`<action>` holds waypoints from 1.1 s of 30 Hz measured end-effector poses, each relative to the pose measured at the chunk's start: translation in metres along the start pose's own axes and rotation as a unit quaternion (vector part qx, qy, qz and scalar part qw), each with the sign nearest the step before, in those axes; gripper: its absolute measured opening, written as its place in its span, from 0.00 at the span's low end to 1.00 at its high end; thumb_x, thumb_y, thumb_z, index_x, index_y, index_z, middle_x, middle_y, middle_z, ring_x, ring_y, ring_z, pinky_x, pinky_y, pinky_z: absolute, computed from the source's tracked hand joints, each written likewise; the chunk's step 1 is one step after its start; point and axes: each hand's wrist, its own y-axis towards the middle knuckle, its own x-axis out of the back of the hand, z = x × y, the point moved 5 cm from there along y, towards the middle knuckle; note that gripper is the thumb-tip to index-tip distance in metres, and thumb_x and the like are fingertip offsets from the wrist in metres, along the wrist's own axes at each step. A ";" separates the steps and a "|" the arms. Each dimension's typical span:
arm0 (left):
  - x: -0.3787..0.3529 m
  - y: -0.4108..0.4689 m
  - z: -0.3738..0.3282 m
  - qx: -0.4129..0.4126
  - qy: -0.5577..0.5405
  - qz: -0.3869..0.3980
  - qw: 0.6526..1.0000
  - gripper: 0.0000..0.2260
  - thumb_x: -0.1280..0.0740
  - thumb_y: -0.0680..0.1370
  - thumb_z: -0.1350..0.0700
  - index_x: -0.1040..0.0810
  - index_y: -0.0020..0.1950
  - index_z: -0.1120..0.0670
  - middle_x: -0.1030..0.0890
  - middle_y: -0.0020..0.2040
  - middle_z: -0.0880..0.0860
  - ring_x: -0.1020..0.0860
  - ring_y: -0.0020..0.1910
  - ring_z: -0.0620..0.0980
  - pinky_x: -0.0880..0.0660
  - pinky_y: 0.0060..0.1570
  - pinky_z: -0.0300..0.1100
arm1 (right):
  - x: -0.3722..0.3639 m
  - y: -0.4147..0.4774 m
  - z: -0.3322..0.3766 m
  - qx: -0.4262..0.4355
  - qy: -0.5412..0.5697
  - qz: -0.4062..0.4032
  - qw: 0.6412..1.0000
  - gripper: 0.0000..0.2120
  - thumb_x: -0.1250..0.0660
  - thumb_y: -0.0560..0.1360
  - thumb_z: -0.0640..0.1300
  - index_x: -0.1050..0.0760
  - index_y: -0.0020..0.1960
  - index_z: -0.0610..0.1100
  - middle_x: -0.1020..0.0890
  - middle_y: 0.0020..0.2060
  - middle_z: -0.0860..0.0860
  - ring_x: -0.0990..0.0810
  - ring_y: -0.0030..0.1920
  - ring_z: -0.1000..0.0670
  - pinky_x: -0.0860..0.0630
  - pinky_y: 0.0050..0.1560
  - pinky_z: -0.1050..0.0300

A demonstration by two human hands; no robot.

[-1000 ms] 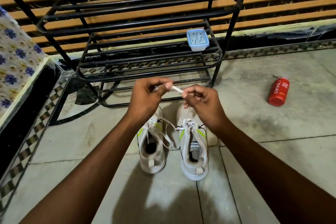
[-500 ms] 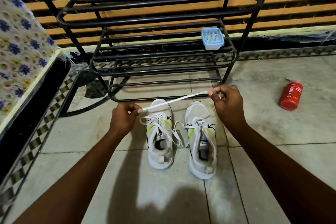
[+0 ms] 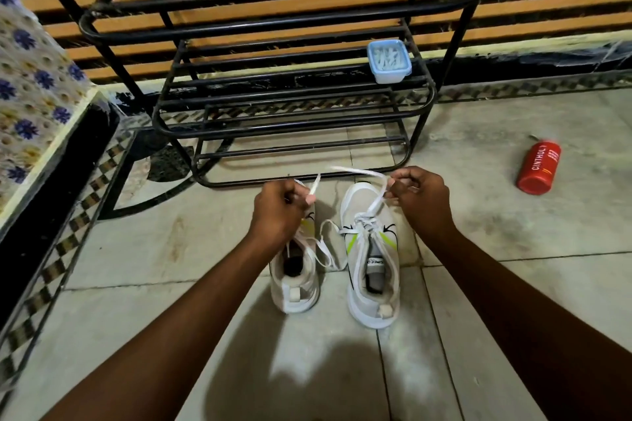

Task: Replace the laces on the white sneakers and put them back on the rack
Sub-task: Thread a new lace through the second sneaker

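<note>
White lace (image 3: 375, 202) hangs slack now, where half a second ago it ran straight and taut between two hands held wide apart. The left hand (image 3: 278, 212) has come inward and sits over the toe of the left sneaker (image 3: 294, 280), its fingers curled tight round a lace end that pokes up past them. The right hand (image 3: 422, 196) has drawn in as well and is beside the toe of the right sneaker (image 3: 372, 284). Its thumb and fingers pinch the lace, which bows out in a loose loop toward the rack (image 3: 290, 24) and then slants down into the bunched lacing on that shoe. Whether both hands hold the same lace I cannot tell from here.

Both sneakers stand side by side on the tiled floor (image 3: 154, 249), toes toward the rack and just in front of its lowest bars, as they stood before. A loose loop of lace trails between them.

A small blue-lidded tub (image 3: 389, 61) sits at the right end of a rack shelf. A red bottle (image 3: 538, 167) lies on its side well off to the right, and a flowered cloth (image 3: 30, 79) drapes at the left.
</note>
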 end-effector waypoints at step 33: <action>-0.119 -0.040 0.003 0.119 -0.064 -0.030 0.990 0.07 0.20 0.70 0.59 0.16 0.35 0.54 0.14 0.33 0.50 0.16 0.35 0.49 0.19 0.41 0.43 | 0.000 -0.081 -0.064 -0.106 0.162 0.076 0.978 0.16 0.33 0.74 0.30 0.17 0.56 0.45 0.13 0.48 0.52 0.15 0.52 0.51 0.21 0.55 0.53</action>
